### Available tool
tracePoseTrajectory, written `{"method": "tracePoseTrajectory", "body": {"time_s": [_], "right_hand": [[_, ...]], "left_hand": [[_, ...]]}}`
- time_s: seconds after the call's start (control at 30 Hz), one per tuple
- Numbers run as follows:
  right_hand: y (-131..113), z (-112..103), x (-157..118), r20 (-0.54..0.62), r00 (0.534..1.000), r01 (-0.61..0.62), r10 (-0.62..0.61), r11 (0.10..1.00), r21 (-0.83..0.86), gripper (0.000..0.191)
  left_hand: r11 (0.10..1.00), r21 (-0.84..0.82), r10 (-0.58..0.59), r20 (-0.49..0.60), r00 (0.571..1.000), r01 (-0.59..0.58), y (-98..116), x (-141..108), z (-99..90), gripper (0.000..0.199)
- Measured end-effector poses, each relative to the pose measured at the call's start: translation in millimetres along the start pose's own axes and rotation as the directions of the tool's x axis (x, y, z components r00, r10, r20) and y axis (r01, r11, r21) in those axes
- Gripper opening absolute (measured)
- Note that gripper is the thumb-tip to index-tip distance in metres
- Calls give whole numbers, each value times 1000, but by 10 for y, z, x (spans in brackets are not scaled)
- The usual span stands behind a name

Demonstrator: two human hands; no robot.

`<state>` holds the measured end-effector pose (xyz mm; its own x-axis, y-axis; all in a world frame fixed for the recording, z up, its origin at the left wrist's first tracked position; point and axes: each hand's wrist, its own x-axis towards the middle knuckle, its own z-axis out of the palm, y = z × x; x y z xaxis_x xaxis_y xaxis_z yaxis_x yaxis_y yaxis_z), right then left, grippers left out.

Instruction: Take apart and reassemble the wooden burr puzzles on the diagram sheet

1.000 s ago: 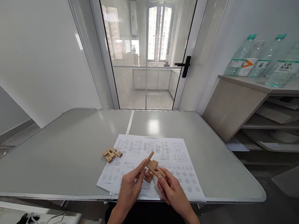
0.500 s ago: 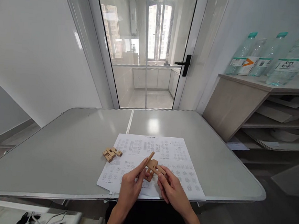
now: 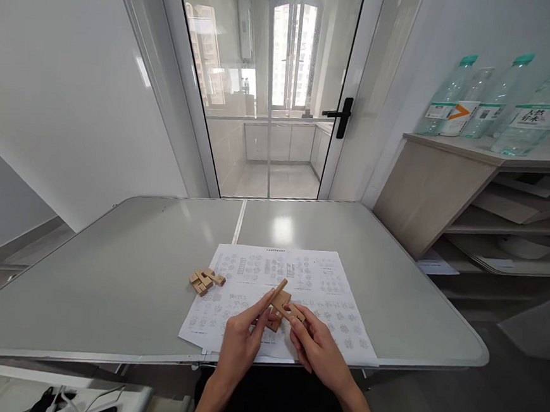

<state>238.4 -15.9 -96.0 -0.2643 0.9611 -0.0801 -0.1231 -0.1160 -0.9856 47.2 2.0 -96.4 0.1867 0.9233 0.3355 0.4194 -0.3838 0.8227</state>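
Note:
Several notched wooden pieces are between my hands, over a printed paper sheet. My left hand is closed on some of them, one a stick that points up and to the right. Between the thumb and fingers of my right hand is a flat wooden piece with a notch, touching or overlapping the others. How the pieces join is too small to tell. A small pile of wooden blocks lies at the sheet's left edge.
The grey table extends to both sides. A shelf with several plastic bottles stands at the right. Behind the table is a glass door. Cables lie on a white surface at lower left.
The right hand's flat piece has shifted slightly against the pieces in my left hand. Both hands keep their holds, and the view has tilted very slightly.

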Motion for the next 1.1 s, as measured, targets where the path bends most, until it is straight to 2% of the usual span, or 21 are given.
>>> {"method": "tracePoseTrajectory", "body": {"time_s": [0.2,0.33,0.43,0.6,0.8,1.1], "right_hand": [[13,14,-13,-25,998,51,-52,997,-54,52],[-9,50,-7,-24,996,82,-84,992,-93,51],[-42,66,9,-6,996,86,-87,994,-72,50],[-90,55,13,43,997,61,-60,998,-18,50],[-90,55,-3,42,997,72,-70,996,-46,49],[-60,23,-14,95,993,70,-67,997,-22,47]], "left_hand": [[1000,19,-11,-32,999,11,-32,-8,17,45],[995,96,-8,17,1000,7,-21,-26,41,47],[990,143,-1,48,999,-5,22,-31,53,49],[987,158,-4,40,999,-2,58,-26,59,49],[995,101,-15,41,999,11,25,-41,70,47],[1000,8,-4,104,995,3,87,-6,7,47]]}}
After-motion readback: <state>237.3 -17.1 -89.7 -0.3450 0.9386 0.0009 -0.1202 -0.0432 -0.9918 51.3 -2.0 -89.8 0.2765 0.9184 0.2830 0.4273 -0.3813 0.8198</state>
